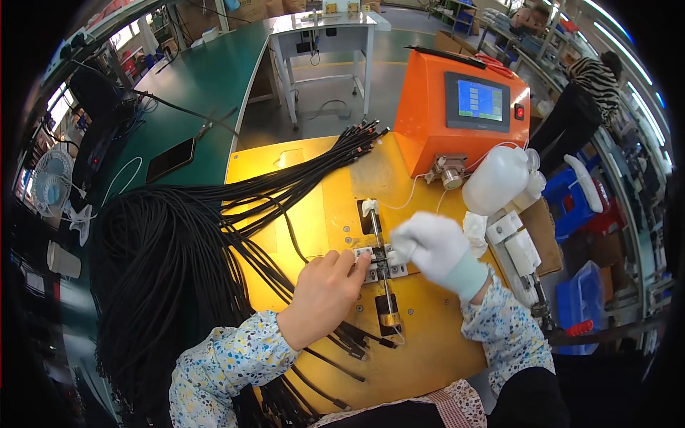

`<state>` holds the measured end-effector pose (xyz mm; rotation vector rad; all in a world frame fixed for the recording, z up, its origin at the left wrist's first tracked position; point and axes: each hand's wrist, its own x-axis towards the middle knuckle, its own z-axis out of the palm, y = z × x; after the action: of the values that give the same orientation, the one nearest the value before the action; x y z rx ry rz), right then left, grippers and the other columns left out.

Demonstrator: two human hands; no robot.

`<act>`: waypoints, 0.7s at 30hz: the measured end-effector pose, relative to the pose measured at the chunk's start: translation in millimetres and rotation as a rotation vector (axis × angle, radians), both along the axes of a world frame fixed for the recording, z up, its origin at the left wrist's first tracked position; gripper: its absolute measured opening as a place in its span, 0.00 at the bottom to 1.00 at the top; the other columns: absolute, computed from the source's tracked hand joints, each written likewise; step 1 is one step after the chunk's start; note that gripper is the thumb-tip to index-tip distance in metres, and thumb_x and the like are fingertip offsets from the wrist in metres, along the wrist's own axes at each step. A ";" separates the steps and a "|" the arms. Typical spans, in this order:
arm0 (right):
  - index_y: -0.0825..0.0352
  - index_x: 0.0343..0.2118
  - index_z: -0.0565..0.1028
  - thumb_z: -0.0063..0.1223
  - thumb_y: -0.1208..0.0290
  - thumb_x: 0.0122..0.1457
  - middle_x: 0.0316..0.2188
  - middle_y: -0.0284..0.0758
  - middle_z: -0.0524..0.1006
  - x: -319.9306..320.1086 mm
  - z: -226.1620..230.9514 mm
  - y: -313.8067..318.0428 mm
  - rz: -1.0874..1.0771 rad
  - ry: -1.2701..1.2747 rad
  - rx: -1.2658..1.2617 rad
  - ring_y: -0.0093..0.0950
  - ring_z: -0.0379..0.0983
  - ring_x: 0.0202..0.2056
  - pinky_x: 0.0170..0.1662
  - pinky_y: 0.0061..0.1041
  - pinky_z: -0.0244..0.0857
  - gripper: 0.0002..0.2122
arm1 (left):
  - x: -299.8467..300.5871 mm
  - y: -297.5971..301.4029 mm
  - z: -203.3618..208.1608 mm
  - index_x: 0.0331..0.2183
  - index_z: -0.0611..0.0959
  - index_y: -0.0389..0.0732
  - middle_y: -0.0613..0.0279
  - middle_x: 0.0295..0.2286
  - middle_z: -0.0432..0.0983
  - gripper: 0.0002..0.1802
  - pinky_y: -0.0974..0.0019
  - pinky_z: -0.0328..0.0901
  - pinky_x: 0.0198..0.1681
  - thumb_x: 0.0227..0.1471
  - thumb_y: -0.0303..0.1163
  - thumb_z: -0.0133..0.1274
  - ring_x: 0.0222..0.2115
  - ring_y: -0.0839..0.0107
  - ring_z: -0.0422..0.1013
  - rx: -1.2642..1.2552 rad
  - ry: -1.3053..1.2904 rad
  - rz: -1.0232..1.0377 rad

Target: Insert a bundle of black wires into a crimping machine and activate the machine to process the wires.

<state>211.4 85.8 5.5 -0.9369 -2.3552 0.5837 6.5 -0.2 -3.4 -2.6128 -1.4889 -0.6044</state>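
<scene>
My bare left hand (325,291) rests at a small metal clamping fixture (397,270) on the yellow work plate. Its thumb and fingers pinch the end of a black cable (291,232), which loops in from the bundle; the connector itself is hidden. Just right of the fixture is my right hand (437,250) in a white glove, its fingers curled together. Whatever they may hold is too small to make out. A thin metal rod (387,287) crosses the fixture lengthwise, with a brass-coloured cylinder (389,319) at its near end.
A large bundle of black cables (153,250) covers the left side. An orange machine with a screen (460,107) stands at the far right, beside a white plastic bottle (496,180). A phone (171,159) lies on the green table (203,85). Another person (589,93) stands farther right.
</scene>
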 end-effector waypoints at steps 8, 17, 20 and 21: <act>0.61 0.34 0.76 0.54 0.68 0.52 0.33 0.33 0.76 -99.3 0.6 109.2 -0.024 -0.417 0.498 0.38 0.76 0.34 0.39 0.35 0.70 0.07 | 3.3 -0.5 -1.1 0.41 0.79 0.32 0.63 0.23 0.64 0.20 0.67 0.63 0.29 0.42 0.24 0.52 0.25 0.69 0.66 0.116 0.118 -0.028; 0.61 0.28 0.78 0.52 0.69 0.53 0.24 0.31 0.77 -141.1 10.5 142.8 0.120 -0.963 0.611 0.32 0.77 0.35 0.39 0.27 0.69 0.04 | 0.5 -1.0 -1.7 0.41 0.78 0.28 0.62 0.24 0.66 0.19 0.68 0.62 0.30 0.43 0.25 0.52 0.27 0.68 0.66 0.105 0.113 -0.041; 0.62 0.27 0.75 0.51 0.69 0.53 0.23 0.32 0.76 -128.2 12.3 148.0 0.146 -0.622 0.876 0.32 0.76 0.31 0.36 0.28 0.69 0.04 | 1.4 1.0 -1.8 0.41 0.78 0.29 0.62 0.24 0.66 0.20 0.68 0.62 0.30 0.43 0.25 0.52 0.27 0.68 0.66 0.107 0.092 -0.064; 0.62 0.27 0.75 0.51 0.69 0.53 0.23 0.32 0.76 -129.0 15.8 144.9 0.149 -0.617 0.874 0.32 0.76 0.31 0.36 0.28 0.69 0.04 | 0.5 1.8 -3.4 0.41 0.78 0.29 0.62 0.24 0.67 0.20 0.68 0.62 0.30 0.42 0.25 0.52 0.27 0.68 0.66 0.106 0.091 -0.059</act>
<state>82.4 230.7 21.2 -0.5565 -2.7802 -0.7698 7.0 1.6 -6.8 -2.5743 -1.3210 -0.5460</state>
